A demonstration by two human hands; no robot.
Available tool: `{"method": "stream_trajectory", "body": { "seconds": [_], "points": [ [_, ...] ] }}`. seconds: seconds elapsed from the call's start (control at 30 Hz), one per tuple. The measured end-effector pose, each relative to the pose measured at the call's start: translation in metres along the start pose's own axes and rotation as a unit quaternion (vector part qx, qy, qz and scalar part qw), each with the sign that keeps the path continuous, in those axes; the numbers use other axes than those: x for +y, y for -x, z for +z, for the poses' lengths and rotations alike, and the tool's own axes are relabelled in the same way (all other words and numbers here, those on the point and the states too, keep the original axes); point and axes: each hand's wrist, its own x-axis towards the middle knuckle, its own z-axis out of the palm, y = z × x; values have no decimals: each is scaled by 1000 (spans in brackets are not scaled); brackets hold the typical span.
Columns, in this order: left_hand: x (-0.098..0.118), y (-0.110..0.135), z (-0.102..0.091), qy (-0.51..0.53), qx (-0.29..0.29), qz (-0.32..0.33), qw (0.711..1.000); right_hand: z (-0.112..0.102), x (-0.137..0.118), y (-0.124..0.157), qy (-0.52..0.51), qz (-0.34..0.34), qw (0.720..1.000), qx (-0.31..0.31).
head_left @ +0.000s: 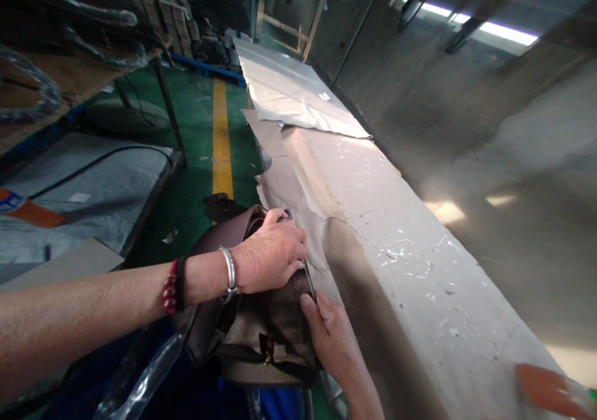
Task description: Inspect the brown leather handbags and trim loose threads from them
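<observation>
A brown leather bag (242, 333) hangs against the left edge of a long bench covered in pale paper (396, 233). My left hand (273, 255) is closed over the bag's top rim, fingers curled around it; a silver bangle and dark bead bracelets sit on that wrist. My right hand (329, 333) rests lower at the bag's right side, thumb pressed on a thin dark strip or edge (310, 280) that runs up toward the left hand. What lies under the fingers is hidden.
A silvery sheet (293, 96) lies farther along the bench. The green floor has a yellow line (221, 134). A low table with grey sheets (79, 190) stands left, a shelf with wrapped frames (69, 34) above. A blurred orange object (545, 389) sits lower right.
</observation>
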Motion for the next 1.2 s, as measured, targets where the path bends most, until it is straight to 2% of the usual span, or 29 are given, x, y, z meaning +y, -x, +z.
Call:
{"method": "stream_trajectory", "body": {
  "seconds": [0.17,0.4,0.67,0.87,1.07,1.2],
  "points": [
    [-1,2,-1,40,14,4,999,-1,-2,-1,0,1,1000,-1],
    [0,2,2,34,26,-18,999,-1,-4,-1,17,-16,1000,0],
    [7,1,0,-18,9,-35,999,0,-3,3,80,-43,996,15],
    [8,1,-2,-37,13,-43,998,7,-2,3,173,-43,982,56],
    [9,3,-1,-29,20,-53,998,1,-22,-5,256,8,966,33],
    [8,2,0,-27,25,-62,997,3,-30,-17,260,1,963,73]
  ]
}}
